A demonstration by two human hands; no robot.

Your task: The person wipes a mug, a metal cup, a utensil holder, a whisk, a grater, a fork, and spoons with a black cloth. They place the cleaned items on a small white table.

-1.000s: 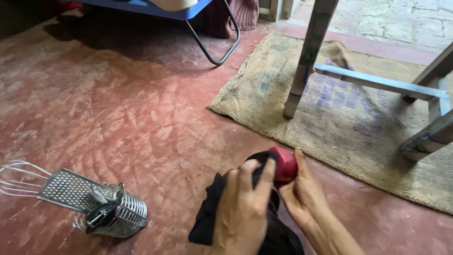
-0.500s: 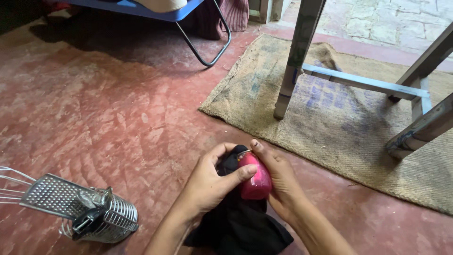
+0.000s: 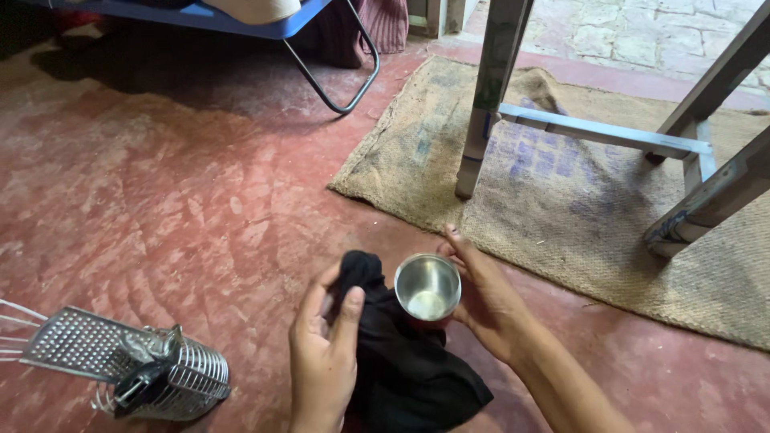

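Note:
My right hand (image 3: 489, 301) holds a small cup (image 3: 427, 289) upright, its shiny steel inside facing the camera and a sliver of red outer wall showing below the rim. My left hand (image 3: 325, 353) grips a black cloth (image 3: 401, 365) that bunches up beside the cup and drapes down toward me over the floor. The cloth touches the cup's left side. Both hands hover low over the worn red floor (image 3: 184, 208).
A wire utensil holder (image 3: 172, 377) lies on its side at lower left with a flat steel grater (image 3: 76, 345) and a whisk sticking out. A jute mat (image 3: 561, 200) holds metal ladder legs (image 3: 485, 104). A blue folding frame (image 3: 329, 72) stands at the back.
The cup has turned from showing its red outside to showing its open steel mouth. My left hand slid off the cup and down onto the cloth.

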